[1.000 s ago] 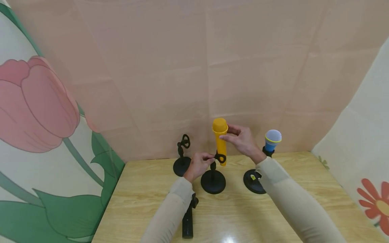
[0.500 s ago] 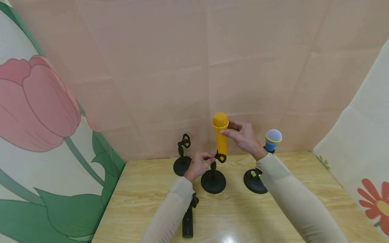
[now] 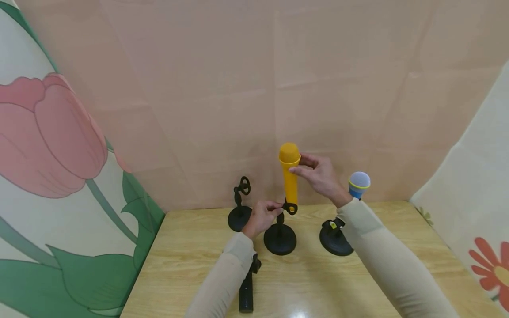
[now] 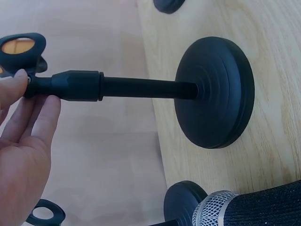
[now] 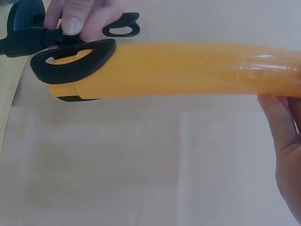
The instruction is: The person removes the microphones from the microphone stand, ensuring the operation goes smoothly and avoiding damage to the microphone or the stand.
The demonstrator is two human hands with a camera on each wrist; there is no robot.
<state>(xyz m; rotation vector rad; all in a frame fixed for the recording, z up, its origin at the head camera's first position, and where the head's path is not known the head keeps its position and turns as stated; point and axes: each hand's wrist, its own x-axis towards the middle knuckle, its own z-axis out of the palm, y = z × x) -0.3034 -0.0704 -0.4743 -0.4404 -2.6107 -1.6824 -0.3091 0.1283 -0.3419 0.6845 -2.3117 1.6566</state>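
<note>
My right hand [image 3: 318,176] pinches a yellow microphone [image 3: 290,181] just below its head and holds it upright above the middle stand. The microphone's lower end sits within the black clip [image 5: 75,61] of that stand, as the right wrist view shows. With thumb and fingers, my left hand [image 4: 28,141] grips the neck of the black microphone stand [image 4: 141,88] right under the clip. The round base [image 3: 280,239] of this stand rests on the wooden table.
To the left is another black stand [image 3: 240,218] with a bare clip. A blue and white microphone [image 3: 359,182] stands in a third stand [image 3: 336,238] at the right. A black microphone [image 3: 246,291] with a silver mesh head lies on the table [image 3: 179,265], partly under the left forearm.
My right hand has moved the yellow microphone upward, so its lower end has risen from below the clip to the clip's level. The left hand has kept its hold on the stand.
</note>
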